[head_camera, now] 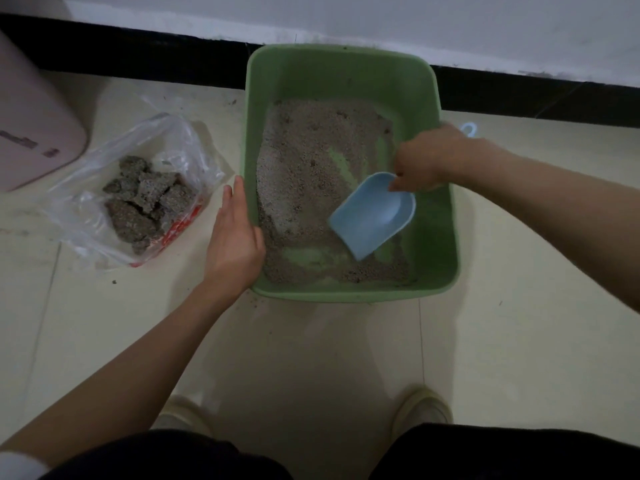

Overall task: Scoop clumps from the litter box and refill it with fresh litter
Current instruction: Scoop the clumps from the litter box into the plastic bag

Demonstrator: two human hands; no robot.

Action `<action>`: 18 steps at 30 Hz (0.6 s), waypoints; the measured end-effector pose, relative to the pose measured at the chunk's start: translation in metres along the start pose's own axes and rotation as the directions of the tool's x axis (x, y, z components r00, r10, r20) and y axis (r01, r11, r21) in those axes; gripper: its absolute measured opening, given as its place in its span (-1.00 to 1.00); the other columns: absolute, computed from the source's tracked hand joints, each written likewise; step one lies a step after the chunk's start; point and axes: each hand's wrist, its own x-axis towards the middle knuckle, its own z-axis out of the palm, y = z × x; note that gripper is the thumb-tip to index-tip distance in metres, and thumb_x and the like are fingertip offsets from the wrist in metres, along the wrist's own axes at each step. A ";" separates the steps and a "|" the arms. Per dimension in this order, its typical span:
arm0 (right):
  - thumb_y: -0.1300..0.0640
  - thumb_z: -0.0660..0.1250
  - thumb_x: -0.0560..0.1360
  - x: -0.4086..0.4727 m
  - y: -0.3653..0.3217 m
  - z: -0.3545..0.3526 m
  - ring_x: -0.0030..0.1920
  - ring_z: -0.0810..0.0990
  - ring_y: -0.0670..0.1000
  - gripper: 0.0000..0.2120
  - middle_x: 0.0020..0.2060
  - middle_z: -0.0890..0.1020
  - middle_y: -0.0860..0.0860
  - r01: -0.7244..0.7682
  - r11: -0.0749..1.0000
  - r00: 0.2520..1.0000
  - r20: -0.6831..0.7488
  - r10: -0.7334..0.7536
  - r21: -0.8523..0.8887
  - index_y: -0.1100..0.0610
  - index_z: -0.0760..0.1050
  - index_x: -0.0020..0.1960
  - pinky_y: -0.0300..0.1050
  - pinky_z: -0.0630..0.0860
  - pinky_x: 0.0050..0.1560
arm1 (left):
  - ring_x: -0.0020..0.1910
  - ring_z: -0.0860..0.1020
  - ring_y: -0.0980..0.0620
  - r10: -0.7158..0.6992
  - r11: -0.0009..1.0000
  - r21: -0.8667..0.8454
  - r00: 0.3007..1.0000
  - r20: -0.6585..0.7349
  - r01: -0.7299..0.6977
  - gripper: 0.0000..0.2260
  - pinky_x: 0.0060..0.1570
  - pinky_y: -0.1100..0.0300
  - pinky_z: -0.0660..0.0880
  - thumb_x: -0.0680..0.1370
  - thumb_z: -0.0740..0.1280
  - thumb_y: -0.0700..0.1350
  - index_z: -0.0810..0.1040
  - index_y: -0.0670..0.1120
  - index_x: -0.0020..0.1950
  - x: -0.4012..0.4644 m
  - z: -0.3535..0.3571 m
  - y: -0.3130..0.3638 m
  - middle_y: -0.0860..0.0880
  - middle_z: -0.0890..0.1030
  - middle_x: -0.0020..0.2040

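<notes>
Green litter box (445,216) sits on the floor by the wall, litter (308,174) thin enough that bare patches show. Right hand (427,164) has its grip wrapped around the blue scoop (372,216), blade down in the litter. Left hand (235,237) rests flat-fingered on the box's left rim. Clumps (145,199) sit in the plastic bag (90,202) just left.

We see the litter box (349,64) against the wall (381,15), a scoop (372,214) inside it, and the bag (104,168) of clumps (145,199) to its left.
</notes>
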 end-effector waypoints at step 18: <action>0.00 0.15 0.59 0.007 -0.025 0.028 -0.43 0.46 -0.03 -0.57 -0.44 0.51 0.00 -0.081 0.969 0.972 0.234 0.025 0.233 0.15 0.45 -0.40 -0.13 0.46 -0.14 | 0.52 -0.01 -0.08 0.007 1.000 0.005 1.000 -0.002 -0.007 -0.38 0.50 0.07 -0.03 0.54 0.09 -0.27 -0.12 -0.14 0.54 0.000 -0.001 0.003 -0.19 -0.01 0.54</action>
